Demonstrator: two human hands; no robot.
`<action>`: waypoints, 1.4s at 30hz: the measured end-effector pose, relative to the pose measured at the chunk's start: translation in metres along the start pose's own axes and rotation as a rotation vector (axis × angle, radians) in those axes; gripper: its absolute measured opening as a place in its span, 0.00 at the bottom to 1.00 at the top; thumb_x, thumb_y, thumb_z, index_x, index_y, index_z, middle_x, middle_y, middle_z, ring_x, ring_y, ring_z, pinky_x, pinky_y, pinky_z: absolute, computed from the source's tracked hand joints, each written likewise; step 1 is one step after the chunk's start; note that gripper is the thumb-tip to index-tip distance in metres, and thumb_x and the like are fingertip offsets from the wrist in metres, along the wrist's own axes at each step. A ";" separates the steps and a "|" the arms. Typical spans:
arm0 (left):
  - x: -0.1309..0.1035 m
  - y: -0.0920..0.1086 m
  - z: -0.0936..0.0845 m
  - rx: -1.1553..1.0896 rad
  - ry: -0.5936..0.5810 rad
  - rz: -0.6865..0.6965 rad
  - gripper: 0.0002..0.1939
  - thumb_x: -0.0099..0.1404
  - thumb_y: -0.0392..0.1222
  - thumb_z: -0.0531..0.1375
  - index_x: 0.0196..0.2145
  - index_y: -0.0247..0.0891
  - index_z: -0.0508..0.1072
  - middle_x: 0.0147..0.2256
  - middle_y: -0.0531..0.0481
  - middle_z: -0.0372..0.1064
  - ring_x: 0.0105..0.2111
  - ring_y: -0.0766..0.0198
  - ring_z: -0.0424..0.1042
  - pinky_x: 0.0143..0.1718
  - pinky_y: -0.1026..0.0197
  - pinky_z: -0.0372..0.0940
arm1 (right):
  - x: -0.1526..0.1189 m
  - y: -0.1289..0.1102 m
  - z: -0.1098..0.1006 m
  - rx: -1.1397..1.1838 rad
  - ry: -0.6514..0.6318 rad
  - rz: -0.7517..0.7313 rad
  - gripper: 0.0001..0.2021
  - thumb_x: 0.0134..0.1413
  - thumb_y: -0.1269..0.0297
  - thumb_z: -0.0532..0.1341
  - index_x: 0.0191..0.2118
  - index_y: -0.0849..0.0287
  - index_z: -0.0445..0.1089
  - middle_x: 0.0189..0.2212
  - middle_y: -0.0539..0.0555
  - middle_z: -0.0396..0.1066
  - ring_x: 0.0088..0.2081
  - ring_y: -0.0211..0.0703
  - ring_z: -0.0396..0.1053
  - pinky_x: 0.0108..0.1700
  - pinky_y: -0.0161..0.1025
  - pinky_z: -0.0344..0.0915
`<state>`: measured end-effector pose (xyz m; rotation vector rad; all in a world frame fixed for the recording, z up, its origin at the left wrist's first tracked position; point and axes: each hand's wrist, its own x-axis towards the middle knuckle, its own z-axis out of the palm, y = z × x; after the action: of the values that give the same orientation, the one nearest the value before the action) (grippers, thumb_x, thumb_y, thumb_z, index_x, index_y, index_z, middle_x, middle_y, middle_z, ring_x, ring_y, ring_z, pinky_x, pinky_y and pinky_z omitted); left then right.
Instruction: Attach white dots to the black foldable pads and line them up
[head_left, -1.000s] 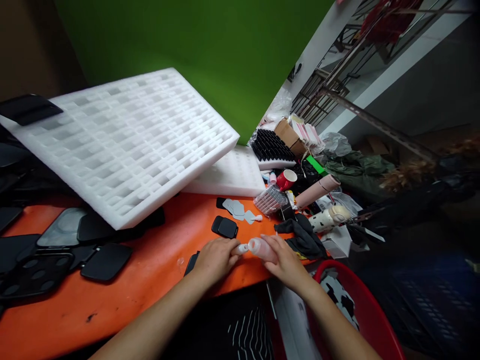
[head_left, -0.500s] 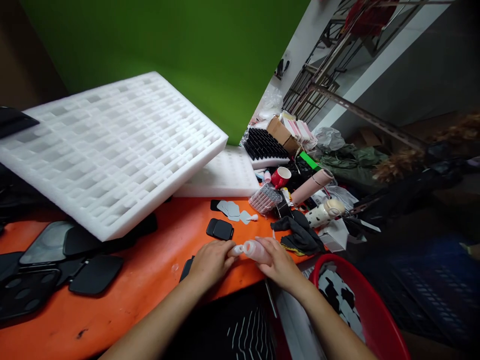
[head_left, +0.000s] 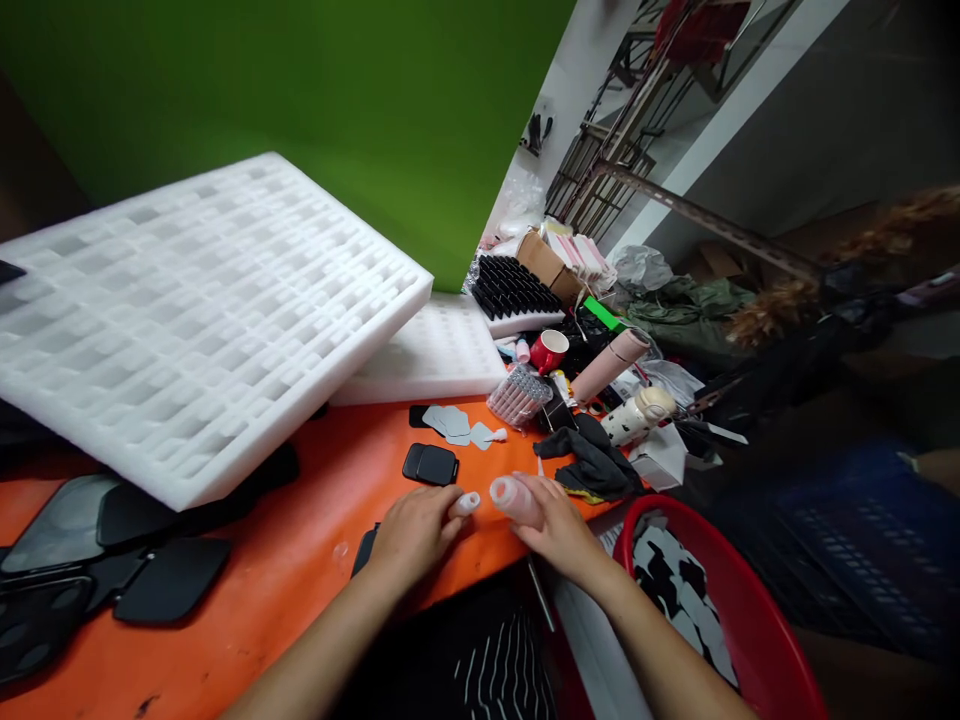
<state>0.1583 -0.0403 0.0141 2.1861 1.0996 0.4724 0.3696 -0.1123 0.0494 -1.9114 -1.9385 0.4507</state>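
My left hand (head_left: 415,532) is closed around a small whitish bottle (head_left: 469,503), its open mouth turned to the right. My right hand (head_left: 562,532) grips a larger, translucent pinkish bottle (head_left: 516,499), tilted so that its uncapped mouth faces left. A short gap separates the two mouths, above the front edge of the orange table (head_left: 300,560). Just beyond my left hand lies a black folded flat piece (head_left: 431,464). Farther back are several thin grey rounded plates (head_left: 448,422) and a small white nozzle-like cap (head_left: 498,435).
A large white foam tray (head_left: 225,320) leans at the left over black flat parts (head_left: 172,580). To the right are a dark glove (head_left: 589,462), a red mug (head_left: 550,350), a pink tumbler (head_left: 611,365) and a red tub (head_left: 757,600) holding black and grey pieces.
The two bottle mouths, almost touching before, are now apart. My left hand has drawn slightly left with the small bottle, and the whole view has shifted a little.
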 end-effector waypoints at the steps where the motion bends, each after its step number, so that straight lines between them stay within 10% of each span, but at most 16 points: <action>1: 0.000 0.001 0.000 -0.001 0.001 -0.002 0.11 0.64 0.48 0.49 0.34 0.45 0.68 0.31 0.52 0.69 0.32 0.61 0.65 0.29 0.63 0.52 | 0.002 0.002 0.002 0.037 0.054 0.047 0.28 0.43 0.66 0.61 0.54 0.54 0.57 0.49 0.55 0.63 0.50 0.48 0.59 0.53 0.46 0.55; 6: 0.002 0.004 -0.002 0.000 -0.002 -0.005 0.13 0.64 0.48 0.49 0.43 0.47 0.68 0.36 0.51 0.70 0.36 0.60 0.66 0.34 0.62 0.54 | 0.024 0.005 0.024 0.324 0.284 0.311 0.31 0.43 0.58 0.62 0.53 0.59 0.51 0.48 0.60 0.64 0.46 0.48 0.65 0.47 0.44 0.62; 15: 0.005 -0.002 -0.004 -0.045 -0.034 -0.023 0.13 0.63 0.49 0.49 0.43 0.47 0.68 0.37 0.52 0.71 0.36 0.59 0.69 0.33 0.63 0.58 | 0.062 -0.005 0.068 0.346 0.313 0.355 0.33 0.39 0.59 0.64 0.52 0.59 0.53 0.43 0.60 0.68 0.45 0.50 0.67 0.45 0.45 0.64; 18: 0.006 -0.007 -0.005 -0.084 -0.014 -0.066 0.16 0.62 0.50 0.50 0.47 0.47 0.66 0.42 0.51 0.71 0.40 0.58 0.70 0.36 0.62 0.60 | 0.046 0.003 0.057 0.234 0.301 0.244 0.38 0.39 0.59 0.65 0.57 0.60 0.50 0.53 0.62 0.60 0.54 0.50 0.58 0.53 0.46 0.57; 22: 0.006 -0.005 -0.009 -0.150 0.018 -0.094 0.15 0.62 0.49 0.50 0.45 0.45 0.66 0.45 0.52 0.69 0.42 0.61 0.69 0.38 0.64 0.61 | 0.033 0.025 0.022 -0.014 0.300 0.133 0.18 0.56 0.63 0.51 0.52 0.60 0.60 0.49 0.59 0.63 0.52 0.46 0.58 0.54 0.46 0.54; 30: -0.006 0.006 -0.026 -0.351 0.148 -0.137 0.15 0.59 0.51 0.53 0.39 0.40 0.65 0.36 0.49 0.70 0.37 0.57 0.69 0.37 0.61 0.62 | 0.105 0.041 0.008 0.016 0.128 0.031 0.10 0.48 0.70 0.59 0.38 0.52 0.70 0.40 0.50 0.70 0.43 0.44 0.64 0.47 0.41 0.60; 34: -0.016 0.009 -0.029 -0.409 0.124 -0.159 0.13 0.60 0.50 0.52 0.37 0.39 0.65 0.34 0.48 0.69 0.33 0.58 0.68 0.32 0.61 0.62 | 0.098 0.039 0.004 0.095 0.196 0.084 0.08 0.52 0.68 0.55 0.37 0.57 0.68 0.38 0.56 0.70 0.44 0.47 0.65 0.48 0.45 0.60; 38: -0.019 0.015 -0.025 -0.425 0.074 -0.095 0.08 0.61 0.45 0.51 0.32 0.39 0.63 0.29 0.51 0.65 0.30 0.62 0.65 0.30 0.64 0.60 | 0.057 0.011 -0.011 0.292 0.302 0.155 0.16 0.61 0.61 0.42 0.49 0.60 0.57 0.45 0.61 0.66 0.44 0.45 0.67 0.44 0.45 0.64; 42: -0.019 0.022 -0.019 -0.420 0.025 -0.063 0.05 0.60 0.43 0.52 0.32 0.39 0.62 0.28 0.53 0.62 0.28 0.65 0.62 0.27 0.66 0.57 | 0.023 -0.052 -0.008 0.951 0.141 -0.005 0.09 0.57 0.59 0.53 0.43 0.56 0.59 0.46 0.57 0.67 0.50 0.43 0.64 0.53 0.46 0.58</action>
<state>0.1490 -0.0583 0.0425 1.7787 0.9767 0.6408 0.3280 -0.0911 0.0824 -1.2557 -1.2597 0.9832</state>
